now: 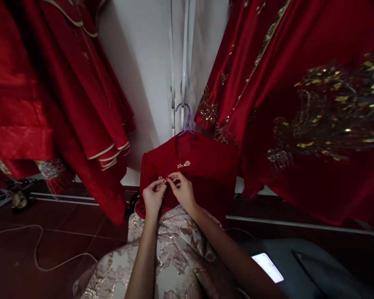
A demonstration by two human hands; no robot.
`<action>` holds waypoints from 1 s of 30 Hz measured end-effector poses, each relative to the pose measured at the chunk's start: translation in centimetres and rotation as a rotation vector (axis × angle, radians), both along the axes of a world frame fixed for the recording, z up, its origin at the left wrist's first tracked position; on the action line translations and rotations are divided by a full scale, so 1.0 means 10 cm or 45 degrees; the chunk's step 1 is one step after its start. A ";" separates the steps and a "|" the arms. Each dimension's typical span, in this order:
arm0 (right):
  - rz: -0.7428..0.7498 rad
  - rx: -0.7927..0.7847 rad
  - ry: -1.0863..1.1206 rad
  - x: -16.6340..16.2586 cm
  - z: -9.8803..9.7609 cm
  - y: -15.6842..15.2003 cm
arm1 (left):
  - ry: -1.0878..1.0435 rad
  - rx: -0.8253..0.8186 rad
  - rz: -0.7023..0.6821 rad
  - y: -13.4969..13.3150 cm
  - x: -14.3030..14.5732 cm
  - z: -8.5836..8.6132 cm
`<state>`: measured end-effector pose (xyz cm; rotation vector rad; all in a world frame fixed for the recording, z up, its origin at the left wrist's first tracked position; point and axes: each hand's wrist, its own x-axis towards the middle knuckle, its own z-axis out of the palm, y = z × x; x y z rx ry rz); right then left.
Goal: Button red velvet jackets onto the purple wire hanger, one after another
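A small red jacket (205, 166) hangs on a purple hanger (184, 120) in front of me. It carries a pearl clasp (183, 164) near the collar. My left hand (153, 197) and my right hand (182, 190) meet on the jacket's front just below that clasp. Both pinch a second small pearl fastening (166, 179) between their fingertips, fingers closed. My forearms reach up over a pale gold brocade fabric (171, 257) lying on my lap.
Long red garments (65, 95) hang at the left, and gold-embroidered red gowns (314, 104) hang at the right. A white wall with rails (180, 62) stands behind. A lit phone (268, 268) lies on a dark surface at the lower right. A white cable (37, 249) trails across the dark floor.
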<state>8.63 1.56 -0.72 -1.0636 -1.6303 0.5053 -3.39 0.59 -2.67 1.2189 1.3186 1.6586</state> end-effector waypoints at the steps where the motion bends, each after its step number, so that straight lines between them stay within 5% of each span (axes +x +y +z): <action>1: -0.003 0.009 -0.001 -0.01 0.00 0.00 | 0.015 0.001 -0.005 0.00 -0.01 0.01; 8: 0.057 -0.085 -0.127 0.12 0.11 0.00 | 0.205 0.028 -0.146 -0.03 -0.09 0.08; 13: 0.272 -0.136 -0.249 0.42 0.00 -0.25 | 0.688 0.102 0.248 -0.35 0.08 -0.16; 21: -0.100 0.165 -0.254 0.41 -0.74 -0.73 | 0.962 0.077 0.395 -0.55 0.22 -0.24; 26: -0.498 0.076 -0.247 0.44 -0.73 -0.69 | 1.048 -0.031 0.456 -0.61 0.24 -0.19; 30: -0.331 -0.139 -0.256 0.60 -0.59 -0.60 | 1.003 -0.045 0.383 -0.62 0.23 -0.20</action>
